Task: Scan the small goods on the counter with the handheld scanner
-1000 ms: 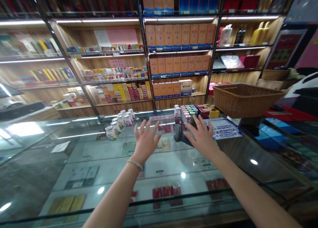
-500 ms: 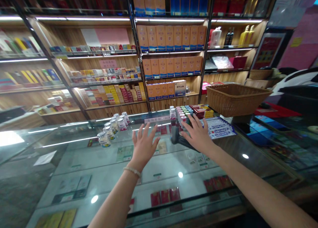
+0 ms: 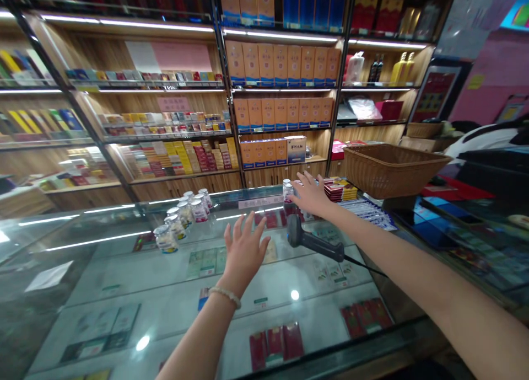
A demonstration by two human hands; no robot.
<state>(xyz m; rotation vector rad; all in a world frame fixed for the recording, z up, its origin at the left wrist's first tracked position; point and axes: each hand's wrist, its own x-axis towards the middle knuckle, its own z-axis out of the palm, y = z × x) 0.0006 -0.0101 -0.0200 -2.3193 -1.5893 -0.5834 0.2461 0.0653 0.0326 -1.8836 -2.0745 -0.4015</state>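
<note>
My left hand [image 3: 244, 253], a beaded bracelet [image 3: 225, 296] on its wrist, hovers over the glass counter [image 3: 264, 283] with fingers spread and nothing in it. My right hand [image 3: 309, 195] reaches to the far side, fingers apart, beside a small white bottle [image 3: 287, 191]. It partly hides the small containers behind it. A black handheld scanner [image 3: 316, 243] with a cable lies on the glass between and below my hands. Left of my left hand, several small bottles with white caps [image 3: 182, 217] stand in slanting rows.
A wicker basket [image 3: 392, 173] stands at the right, near blue-and-white packets [image 3: 367, 212] and red and yellow packs [image 3: 341, 190]. Shelves with orange boxes [image 3: 283, 63] rise behind the counter. A white paper [image 3: 49, 276] lies at the left.
My right hand has moved up and left, away from the scanner, toward the small white bottle. The scanner now shows fully. My left hand stays open, slightly lower; the view has shifted slightly.
</note>
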